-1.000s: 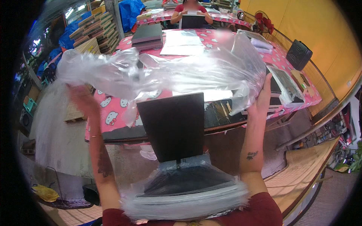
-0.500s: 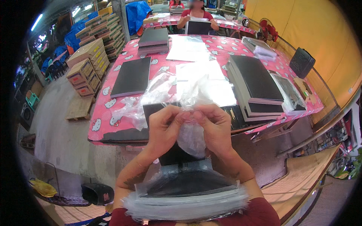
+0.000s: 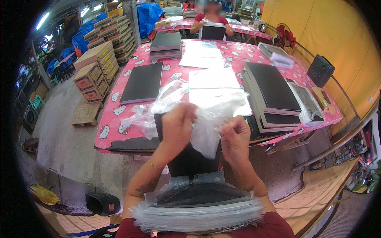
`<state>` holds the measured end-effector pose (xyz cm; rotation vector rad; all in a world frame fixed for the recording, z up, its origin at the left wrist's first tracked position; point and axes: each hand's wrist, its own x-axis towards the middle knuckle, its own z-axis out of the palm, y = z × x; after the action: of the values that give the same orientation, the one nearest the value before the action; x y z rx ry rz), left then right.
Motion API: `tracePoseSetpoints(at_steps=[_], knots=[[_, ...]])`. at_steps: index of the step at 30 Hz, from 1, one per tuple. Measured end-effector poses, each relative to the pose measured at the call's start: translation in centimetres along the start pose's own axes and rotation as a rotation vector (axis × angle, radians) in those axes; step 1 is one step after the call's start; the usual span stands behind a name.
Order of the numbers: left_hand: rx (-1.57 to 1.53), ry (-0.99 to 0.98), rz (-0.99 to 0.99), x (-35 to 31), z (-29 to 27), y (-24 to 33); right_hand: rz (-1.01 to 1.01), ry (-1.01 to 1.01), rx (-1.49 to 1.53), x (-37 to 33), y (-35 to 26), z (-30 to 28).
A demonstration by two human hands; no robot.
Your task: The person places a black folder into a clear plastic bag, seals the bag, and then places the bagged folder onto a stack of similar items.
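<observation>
Apparently spreading a thin, crumpled, clear plastic bag [image 3: 207,141], pinched in left hand [image 3: 176,127] and right hand [image 3: 236,137], above an upright black rectangular board [image 3: 193,164], near the pink cat-patterned worktop [image 3: 170,66]. Presumably calls next for gentle fingertip parting.

Left hand [image 3: 176,129] and right hand [image 3: 235,139] pinch clear plastic bag [image 3: 206,139] at near edge of pink worktop [image 3: 113,108]. Black-topped stack [image 3: 274,87] on worktop's right, black panel [image 3: 142,82] on its left, cartons [image 3: 90,79] beyond worktop's left side.
</observation>
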<state>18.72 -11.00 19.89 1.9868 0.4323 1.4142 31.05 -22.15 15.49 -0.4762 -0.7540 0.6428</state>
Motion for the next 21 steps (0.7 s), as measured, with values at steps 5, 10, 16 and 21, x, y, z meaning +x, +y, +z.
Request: tracePoseSetpoints(at_steps=[5,10,16,21], knots=[[0.089,-0.094,0.319,-0.4,-0.2,-0.9,0.139,-0.084,-0.302,0.4,-1.1,2.2],[0.387,-0.096,0.066,0.7,-5.2,-5.8,0.335,0.028,0.36,4.8,-6.4,-4.1],[0.333,-0.484,0.658,4.6,-4.9,2.8,0.019,-0.871,-0.832,6.5,-7.1,4.7],[0.797,-0.232,0.423,7.0,-4.2,1.3,-0.064,-0.275,-2.224,11.1,-8.4,6.2]])
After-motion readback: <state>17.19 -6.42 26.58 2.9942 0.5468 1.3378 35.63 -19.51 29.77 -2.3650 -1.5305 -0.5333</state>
